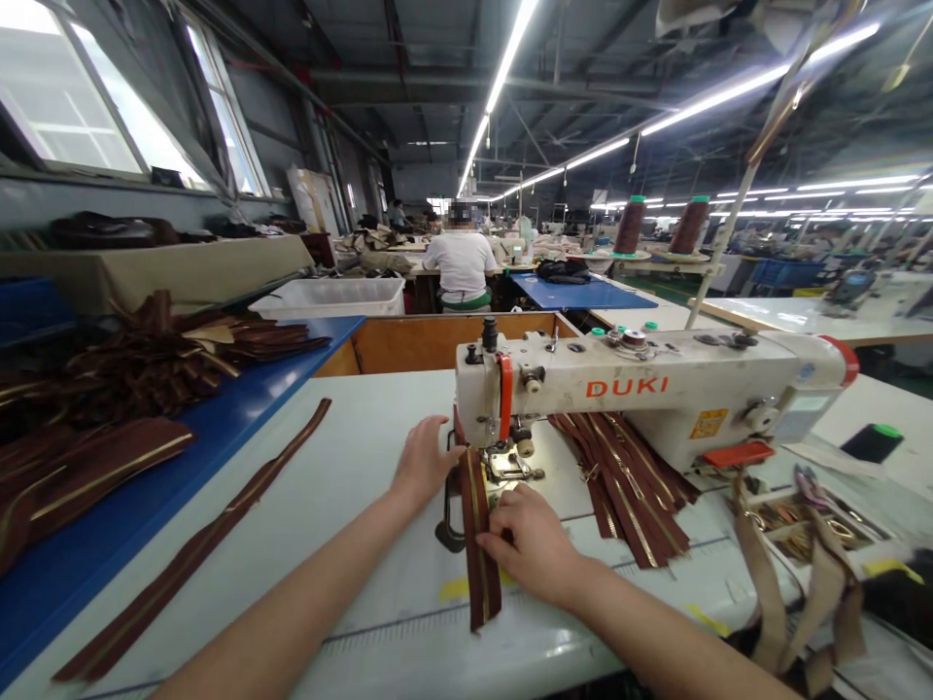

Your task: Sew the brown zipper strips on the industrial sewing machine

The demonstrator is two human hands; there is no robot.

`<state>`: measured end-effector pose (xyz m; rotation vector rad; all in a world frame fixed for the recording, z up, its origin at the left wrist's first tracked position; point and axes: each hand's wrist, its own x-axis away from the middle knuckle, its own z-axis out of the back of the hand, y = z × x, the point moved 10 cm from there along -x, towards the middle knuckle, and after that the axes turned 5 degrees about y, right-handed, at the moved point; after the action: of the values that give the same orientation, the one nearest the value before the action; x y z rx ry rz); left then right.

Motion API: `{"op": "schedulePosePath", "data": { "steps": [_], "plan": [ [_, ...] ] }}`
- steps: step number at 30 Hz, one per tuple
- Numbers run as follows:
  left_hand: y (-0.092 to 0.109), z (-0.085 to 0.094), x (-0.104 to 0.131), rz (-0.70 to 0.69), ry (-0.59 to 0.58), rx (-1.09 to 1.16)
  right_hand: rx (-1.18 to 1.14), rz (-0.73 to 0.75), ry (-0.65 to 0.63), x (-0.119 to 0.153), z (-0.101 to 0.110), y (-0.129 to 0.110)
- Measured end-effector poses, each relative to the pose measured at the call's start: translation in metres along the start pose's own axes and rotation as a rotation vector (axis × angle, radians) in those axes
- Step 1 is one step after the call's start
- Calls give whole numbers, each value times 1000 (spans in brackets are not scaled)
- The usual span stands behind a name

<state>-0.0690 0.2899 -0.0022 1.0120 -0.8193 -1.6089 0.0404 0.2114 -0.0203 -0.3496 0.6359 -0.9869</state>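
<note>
A brown zipper strip [482,583] with a gold-coloured zip runs lengthwise under the head of a white sewing machine [561,389]. My right hand [532,544] is curled at the strip's right edge, thumb and fingers closed on it just in front of the presser foot [506,467]. My left hand [423,462] rests to the left of the needle area. Its thumb reaches the strip's left edge while the fingers are stretched and apart. Another long brown zipper strip [219,525] lies on the table to the left. Several more zipper strips [627,486] lie under the machine arm.
Brown zipper pieces [146,360] are heaped on a blue surface [269,389] at left. A parts tray [823,525] and beige straps [762,574] sit at right. Behind the machine are a white bin [335,296] and a seated person [461,261]. Thread cones [631,226] stand further back.
</note>
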Motion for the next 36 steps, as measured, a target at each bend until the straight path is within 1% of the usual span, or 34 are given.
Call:
{"op": "schedulePosePath", "data": {
  "steps": [2, 5, 6, 8, 10, 12, 16, 22, 28, 32, 36],
  "plan": [
    [3, -4, 12, -75, -5, -87, 8, 8, -2, 0, -1, 1],
    [3, -18, 39, -166, -42, -194, 13, 19, -5, 0, -1, 2],
    [2, -23, 47, -201, -60, -249, 13, 22, -5, 0, -1, 2],
    [1, -33, 59, -296, -92, -434, 8, 19, 4, 0, 1, 3],
    [2, -40, 65, -403, -100, -651, -1, 8, 24, 0, 4, 4],
    [3, -42, 63, -465, -92, -759, -11, -4, 44, 1, 7, 6],
    [7, -41, 55, -503, -74, -769, -22, -13, 63, 4, 10, 8],
    [15, -34, 57, -504, 32, -758, 28, 1, 59, -1, 11, 7],
    [24, -36, 64, -569, 18, -760, 144, 25, 27, -8, 6, 3],
    [29, -38, 68, -616, 13, -798, 139, 51, 26, -7, 4, 2],
    [30, -39, 70, -634, 11, -830, 125, 80, 32, -5, 3, 1]
  ]
}}
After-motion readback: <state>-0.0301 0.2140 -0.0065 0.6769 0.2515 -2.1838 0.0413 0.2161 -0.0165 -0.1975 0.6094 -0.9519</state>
